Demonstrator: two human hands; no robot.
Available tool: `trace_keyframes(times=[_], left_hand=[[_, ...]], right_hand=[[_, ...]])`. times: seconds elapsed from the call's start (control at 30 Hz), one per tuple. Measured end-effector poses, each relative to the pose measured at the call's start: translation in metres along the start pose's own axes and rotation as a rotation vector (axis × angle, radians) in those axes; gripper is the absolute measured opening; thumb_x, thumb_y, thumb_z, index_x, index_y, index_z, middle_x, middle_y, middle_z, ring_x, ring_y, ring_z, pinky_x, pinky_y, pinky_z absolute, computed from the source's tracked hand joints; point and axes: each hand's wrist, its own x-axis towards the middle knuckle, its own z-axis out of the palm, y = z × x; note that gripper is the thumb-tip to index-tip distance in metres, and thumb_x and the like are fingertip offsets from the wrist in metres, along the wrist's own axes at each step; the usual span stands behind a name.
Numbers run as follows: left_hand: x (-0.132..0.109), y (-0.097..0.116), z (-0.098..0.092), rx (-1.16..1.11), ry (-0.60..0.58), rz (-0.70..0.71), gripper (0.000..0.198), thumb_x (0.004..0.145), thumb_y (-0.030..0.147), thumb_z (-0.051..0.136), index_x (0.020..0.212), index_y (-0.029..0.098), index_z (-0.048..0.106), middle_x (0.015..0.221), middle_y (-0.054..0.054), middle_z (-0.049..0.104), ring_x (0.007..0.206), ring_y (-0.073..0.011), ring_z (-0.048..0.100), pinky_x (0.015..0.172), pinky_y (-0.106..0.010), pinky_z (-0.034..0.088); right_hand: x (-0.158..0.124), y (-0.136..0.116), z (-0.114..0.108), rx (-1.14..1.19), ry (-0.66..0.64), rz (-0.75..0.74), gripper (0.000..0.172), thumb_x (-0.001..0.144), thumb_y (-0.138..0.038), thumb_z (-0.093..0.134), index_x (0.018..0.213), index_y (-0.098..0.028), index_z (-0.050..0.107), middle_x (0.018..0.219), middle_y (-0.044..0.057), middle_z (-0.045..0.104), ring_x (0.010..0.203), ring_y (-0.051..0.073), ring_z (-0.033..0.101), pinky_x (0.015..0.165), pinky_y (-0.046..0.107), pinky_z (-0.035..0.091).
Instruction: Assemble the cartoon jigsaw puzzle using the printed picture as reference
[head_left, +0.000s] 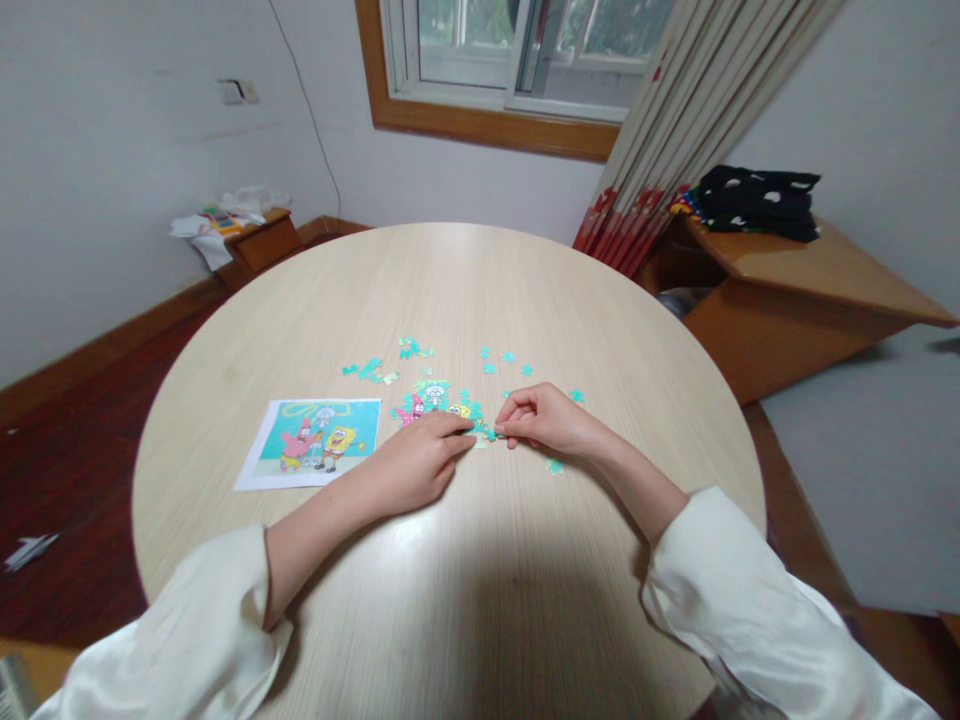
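A partly joined cartoon jigsaw puzzle (433, 394) lies in the middle of the round table, with a pink figure and a yellow one showing. My left hand (421, 462) rests over its lower edge, fingers stretched out to the right, and covers part of it. Just to the right, my right hand (541, 418) is closed in a pinch on a small teal puzzle piece (492, 435) at the puzzle's right edge. Left of the puzzle lies a printed reference picture (315, 440) of the same cartoon figures.
Loose puzzle pieces (370, 370) lie behind the puzzle, with several more pieces (508, 357) to the right. One piece (555, 466) sits below my right wrist. Beyond the round table (450, 270) are a window, a curtain (675, 130) and a wooden cabinet (795, 270) with dark cloth on it.
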Motion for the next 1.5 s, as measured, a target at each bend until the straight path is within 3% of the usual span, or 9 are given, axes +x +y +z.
trace_keyframes(times=[0.17,0.4,0.6,0.83,0.93,1.17,1.33,1.5], left_hand=[[0.0,-0.001,0.001,0.011,0.011,0.007,0.036,0.083,0.003,0.043,0.108,0.011,0.067,0.115,-0.015,0.067,0.11,-0.0246,0.06,0.094,-0.04,0.051],[-0.001,-0.001,0.002,0.002,0.016,0.008,0.036,0.084,0.004,0.043,0.11,0.01,0.067,0.115,-0.016,0.067,0.11,-0.0247,0.061,0.094,-0.041,0.051],[-0.001,-0.002,0.003,0.009,0.03,0.016,0.035,0.084,0.004,0.044,0.109,0.009,0.068,0.115,-0.016,0.067,0.109,-0.0252,0.061,0.093,-0.04,0.052],[0.0,-0.002,0.003,0.024,0.046,0.027,0.034,0.086,0.003,0.042,0.105,0.01,0.069,0.114,-0.015,0.068,0.108,-0.0248,0.062,0.093,-0.041,0.052],[0.001,-0.001,0.003,0.036,0.046,0.026,0.034,0.085,0.002,0.042,0.105,0.009,0.069,0.113,-0.016,0.068,0.106,-0.0254,0.063,0.092,-0.041,0.053],[0.0,0.0,0.003,0.045,0.048,0.026,0.033,0.083,0.001,0.043,0.102,0.009,0.069,0.113,-0.015,0.069,0.107,-0.0264,0.063,0.092,-0.04,0.053],[-0.001,-0.001,0.004,0.045,0.046,0.016,0.032,0.083,0.002,0.043,0.1,0.011,0.069,0.112,-0.014,0.069,0.107,-0.0253,0.063,0.093,-0.041,0.052],[-0.001,0.0,0.003,0.031,0.036,0.001,0.034,0.083,0.002,0.043,0.101,0.012,0.069,0.112,-0.013,0.069,0.106,-0.0247,0.063,0.092,-0.041,0.052]], right_hand=[[0.0,0.001,0.0,-0.024,-0.002,0.005,0.035,0.054,-0.04,0.086,0.062,-0.015,0.062,0.049,-0.001,0.062,0.042,0.006,0.05,0.043,0.021,0.034],[0.005,0.011,-0.002,-0.021,-0.026,-0.035,0.036,0.054,-0.041,0.086,0.061,-0.016,0.062,0.054,0.001,0.064,0.05,0.011,0.06,0.05,0.023,0.042],[0.004,0.012,-0.003,-0.019,-0.026,-0.047,0.034,0.056,-0.04,0.084,0.063,-0.015,0.062,0.053,0.0,0.063,0.047,0.01,0.057,0.047,0.023,0.039],[0.018,0.02,-0.01,0.084,0.2,-0.219,0.023,0.064,-0.034,0.077,0.072,-0.016,0.064,0.064,0.001,0.065,0.057,0.011,0.06,0.056,0.025,0.047],[0.025,0.025,-0.009,0.126,0.279,-0.25,0.027,0.063,-0.037,0.075,0.078,-0.017,0.065,0.066,0.001,0.065,0.059,0.013,0.061,0.053,0.026,0.046],[0.041,0.028,-0.001,0.133,0.298,-0.282,0.029,0.062,-0.041,0.074,0.076,-0.017,0.066,0.062,0.003,0.065,0.06,0.016,0.062,0.047,0.025,0.043],[0.056,0.026,0.001,0.031,0.313,-0.382,0.018,0.07,-0.034,0.069,0.074,-0.017,0.067,0.069,0.003,0.068,0.064,0.015,0.063,0.063,0.03,0.05],[0.064,0.022,0.003,-0.097,0.278,-0.451,0.008,0.076,-0.023,0.062,0.074,-0.017,0.067,0.075,0.003,0.069,0.071,0.015,0.063,0.073,0.031,0.05]])
